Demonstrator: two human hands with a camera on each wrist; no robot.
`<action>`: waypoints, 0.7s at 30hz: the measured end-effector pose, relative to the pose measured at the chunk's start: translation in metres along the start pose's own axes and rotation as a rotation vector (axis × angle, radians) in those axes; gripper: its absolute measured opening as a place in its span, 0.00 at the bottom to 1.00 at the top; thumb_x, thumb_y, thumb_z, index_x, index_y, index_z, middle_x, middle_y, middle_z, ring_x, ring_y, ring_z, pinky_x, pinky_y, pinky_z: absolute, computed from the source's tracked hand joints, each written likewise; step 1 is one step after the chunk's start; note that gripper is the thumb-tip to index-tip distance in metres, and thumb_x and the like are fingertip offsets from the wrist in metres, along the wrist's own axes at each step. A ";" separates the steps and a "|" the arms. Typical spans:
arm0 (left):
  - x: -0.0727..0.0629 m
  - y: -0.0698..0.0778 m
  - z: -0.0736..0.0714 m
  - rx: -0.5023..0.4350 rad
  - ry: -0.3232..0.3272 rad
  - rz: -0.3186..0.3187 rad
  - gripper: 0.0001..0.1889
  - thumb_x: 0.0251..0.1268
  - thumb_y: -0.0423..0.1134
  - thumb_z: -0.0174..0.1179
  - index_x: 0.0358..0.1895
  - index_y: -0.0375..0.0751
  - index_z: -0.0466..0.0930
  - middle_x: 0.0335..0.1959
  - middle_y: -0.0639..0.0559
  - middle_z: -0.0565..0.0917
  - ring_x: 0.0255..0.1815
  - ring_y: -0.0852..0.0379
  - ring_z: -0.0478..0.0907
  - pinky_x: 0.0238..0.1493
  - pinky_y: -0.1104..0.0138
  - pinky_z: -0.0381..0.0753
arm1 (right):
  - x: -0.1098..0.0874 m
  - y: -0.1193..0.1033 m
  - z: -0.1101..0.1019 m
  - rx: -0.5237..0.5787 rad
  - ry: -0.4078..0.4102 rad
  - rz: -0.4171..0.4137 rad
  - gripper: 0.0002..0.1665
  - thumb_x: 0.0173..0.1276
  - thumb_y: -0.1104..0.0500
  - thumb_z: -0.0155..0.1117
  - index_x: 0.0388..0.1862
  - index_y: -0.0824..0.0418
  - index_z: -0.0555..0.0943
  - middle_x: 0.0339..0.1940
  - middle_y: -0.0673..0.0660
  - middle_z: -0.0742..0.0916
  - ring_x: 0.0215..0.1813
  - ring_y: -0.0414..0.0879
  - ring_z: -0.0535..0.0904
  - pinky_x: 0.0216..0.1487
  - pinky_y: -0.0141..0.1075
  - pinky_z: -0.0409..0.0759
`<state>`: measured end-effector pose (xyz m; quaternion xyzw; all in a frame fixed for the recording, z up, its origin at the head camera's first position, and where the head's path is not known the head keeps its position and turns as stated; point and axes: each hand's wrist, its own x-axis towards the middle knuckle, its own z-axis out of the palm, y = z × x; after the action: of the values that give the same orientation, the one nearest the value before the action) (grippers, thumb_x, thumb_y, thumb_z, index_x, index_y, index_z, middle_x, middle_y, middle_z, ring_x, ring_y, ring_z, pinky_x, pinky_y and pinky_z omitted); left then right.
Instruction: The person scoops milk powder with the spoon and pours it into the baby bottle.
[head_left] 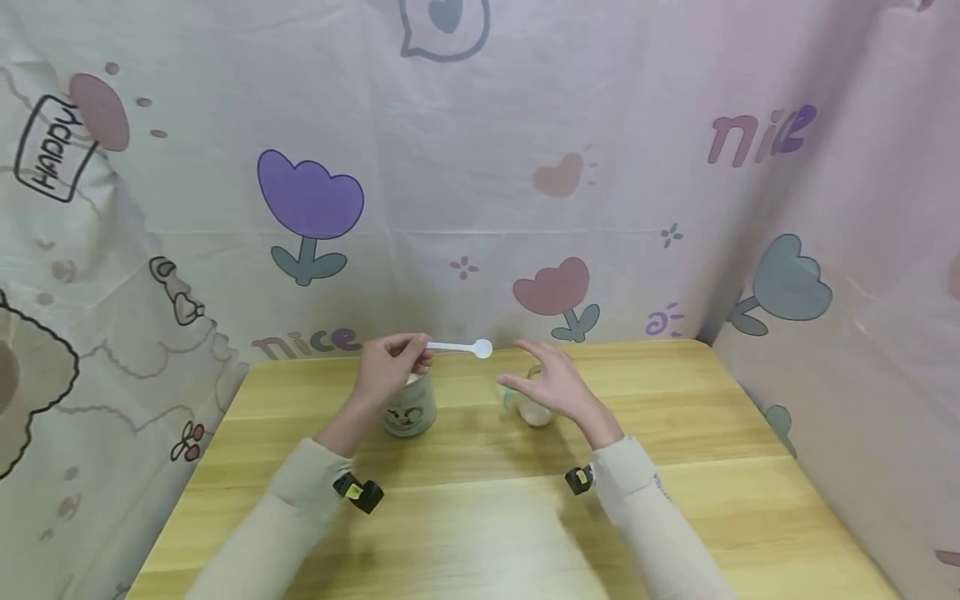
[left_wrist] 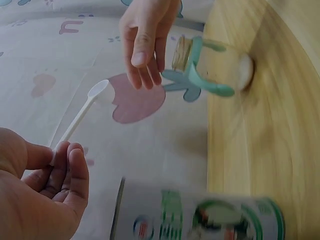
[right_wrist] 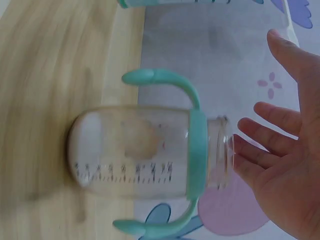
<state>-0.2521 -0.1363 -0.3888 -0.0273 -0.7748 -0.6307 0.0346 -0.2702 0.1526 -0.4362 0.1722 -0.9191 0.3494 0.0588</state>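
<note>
My left hand (head_left: 390, 364) pinches the handle end of a white measuring scoop (head_left: 482, 348) between thumb and fingers. The scoop points to the right, its bowl held out in the air. Below that hand a round printed can (head_left: 410, 408) stands on the table, its top partly hidden. My right hand (head_left: 553, 385), fingers spread and holding nothing, hovers by the mouth of a clear baby bottle (right_wrist: 145, 150). The bottle stands upright without a cap, its green two-handled collar (right_wrist: 197, 154) round the neck. Something white lies in its bottom.
A light wooden table (head_left: 480, 517) carries the can on the left and the bottle on the right. Behind it hangs a pale printed curtain (head_left: 450, 167) with flowers and words, close against the table's far edge and along both sides.
</note>
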 end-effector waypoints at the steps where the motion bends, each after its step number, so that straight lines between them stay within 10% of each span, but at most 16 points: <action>1: -0.001 -0.001 -0.005 0.006 0.006 0.001 0.19 0.81 0.42 0.59 0.59 0.29 0.85 0.44 0.38 0.90 0.37 0.62 0.87 0.42 0.72 0.89 | 0.001 -0.003 0.001 0.005 -0.005 -0.003 0.47 0.65 0.34 0.75 0.77 0.54 0.74 0.77 0.60 0.78 0.79 0.63 0.70 0.80 0.63 0.65; 21: -0.027 -0.012 -0.071 0.062 0.105 0.004 0.19 0.82 0.39 0.58 0.59 0.24 0.83 0.39 0.47 0.91 0.35 0.70 0.86 0.41 0.74 0.89 | 0.024 -0.052 0.040 0.037 -0.113 -0.080 0.52 0.65 0.31 0.73 0.81 0.53 0.70 0.80 0.58 0.75 0.81 0.60 0.69 0.81 0.59 0.66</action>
<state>-0.2249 -0.2079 -0.3888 0.0053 -0.7909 -0.6070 0.0775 -0.2741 0.0835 -0.4285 0.2293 -0.9067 0.3536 0.0175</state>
